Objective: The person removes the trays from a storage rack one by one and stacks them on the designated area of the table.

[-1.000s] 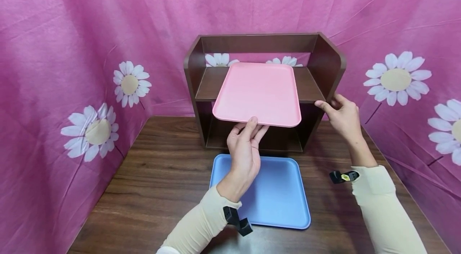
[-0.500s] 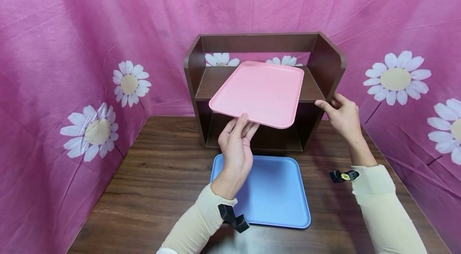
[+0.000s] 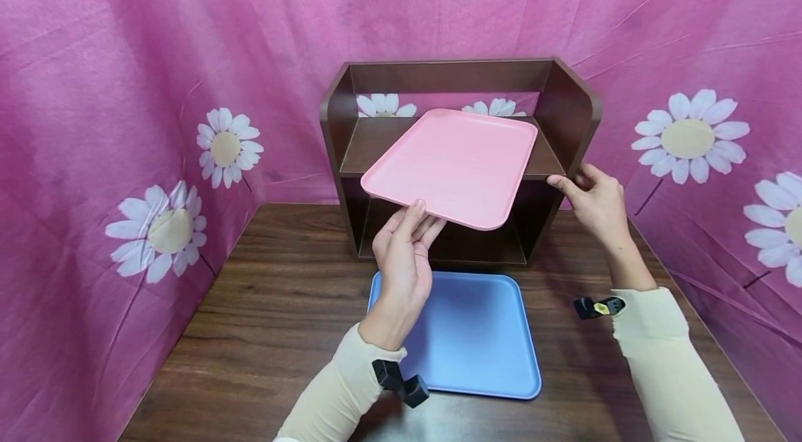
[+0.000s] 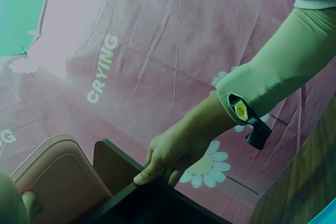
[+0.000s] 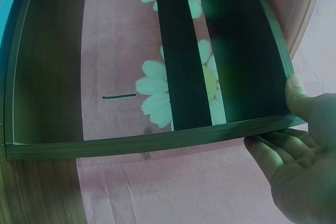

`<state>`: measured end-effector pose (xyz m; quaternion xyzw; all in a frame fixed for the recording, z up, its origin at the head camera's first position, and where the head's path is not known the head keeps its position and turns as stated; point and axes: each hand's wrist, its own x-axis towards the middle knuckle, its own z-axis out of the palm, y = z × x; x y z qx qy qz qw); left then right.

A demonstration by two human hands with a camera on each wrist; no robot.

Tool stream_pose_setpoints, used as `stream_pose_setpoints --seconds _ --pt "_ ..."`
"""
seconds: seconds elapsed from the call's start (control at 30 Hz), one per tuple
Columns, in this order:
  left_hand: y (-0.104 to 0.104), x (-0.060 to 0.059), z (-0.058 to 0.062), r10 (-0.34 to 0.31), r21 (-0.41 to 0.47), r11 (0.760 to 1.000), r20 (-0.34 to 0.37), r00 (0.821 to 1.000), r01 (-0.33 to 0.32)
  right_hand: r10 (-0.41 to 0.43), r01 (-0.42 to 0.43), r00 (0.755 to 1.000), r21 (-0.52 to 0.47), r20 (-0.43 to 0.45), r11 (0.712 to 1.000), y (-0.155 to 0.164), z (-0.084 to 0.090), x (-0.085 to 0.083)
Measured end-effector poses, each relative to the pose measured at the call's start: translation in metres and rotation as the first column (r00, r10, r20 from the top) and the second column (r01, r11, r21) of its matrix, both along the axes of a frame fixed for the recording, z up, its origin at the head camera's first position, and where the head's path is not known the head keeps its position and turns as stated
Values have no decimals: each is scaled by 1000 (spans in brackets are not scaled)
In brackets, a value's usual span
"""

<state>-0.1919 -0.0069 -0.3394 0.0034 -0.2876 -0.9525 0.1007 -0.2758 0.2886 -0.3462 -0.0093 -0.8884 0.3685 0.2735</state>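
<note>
The left hand point(image 3: 406, 254) pinches the near edge of a pink tray point(image 3: 452, 165), thumb on top and fingers underneath, holding it in the air at an angle so that its far end lies over the shelf board of a dark wooden rack point(image 3: 567, 115). The right hand point(image 3: 595, 200) grips the rack's right side panel at its front edge, thumb against the inner face and fingers curled round the outside (the right wrist view shows this plainly). Both arms wear cream sleeves, each with a small black device strapped at the wrist.

Below the left hand a blue tray point(image 3: 476, 341) lies flat on the surface point(image 3: 263, 303), just in front of the rack and well apart from the pink tray above it. The surface is dark brown wood grain, and the rack stands at its far edge, with an open compartment beneath its shelf board.

Pink cloth point(image 3: 156, 66) printed with large white daisies hangs behind and on both sides. In the left wrist view the word "CRYING" reads in pale letters on the cloth.
</note>
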Motion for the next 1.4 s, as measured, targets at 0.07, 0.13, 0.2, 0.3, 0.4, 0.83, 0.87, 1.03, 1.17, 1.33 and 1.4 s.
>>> stream_pose_setpoints --seconds 0.07,0.13,0.2,0.3,0.4,0.83,0.87,1.03,1.17,1.33,1.4 --pt "-2 1 1 -5 -10 1000 -3 1000 5 1 -1 1000 1 1 1000 0 0 1" --pt "-4 2 2 -8 -18 1000 -3 1000 8 2 -2 1000 0 1 1000 0 0 1" --pt "-7 3 3 -11 -24 1000 -3 1000 11 2 -2 1000 1 -1 1000 0 0 1" --pt "-11 4 5 -16 -29 999 -4 1000 16 3 -3 1000 1 -3 1000 0 0 1" --pt "-15 5 7 -22 -34 999 -5 1000 22 7 -7 1000 -1 -2 1000 1 -1 0" --pt "-30 9 15 -39 -42 998 11 999 40 2 -2 1000 -1 7 1000 1 1 0" --pt "-32 10 16 -41 -45 998 13 999 42 3 -3 1000 -2 9 1000 1 1 0" --pt "-39 10 19 -50 -62 997 11 999 51 13 -13 1000 -10 14 1000 2 2 1" --pt "-44 7 19 -60 -80 995 -3 998 60 20 -20 1000 -11 4 1000 2 1 1" --pt "-52 4 18 -68 -99 993 -11 998 67 4 -4 1000 0 -6 1000 1 0 0" --pt "-56 3 18 -73 -104 992 -11 997 72 -1 1 1000 6 -8 1000 1 0 -1"
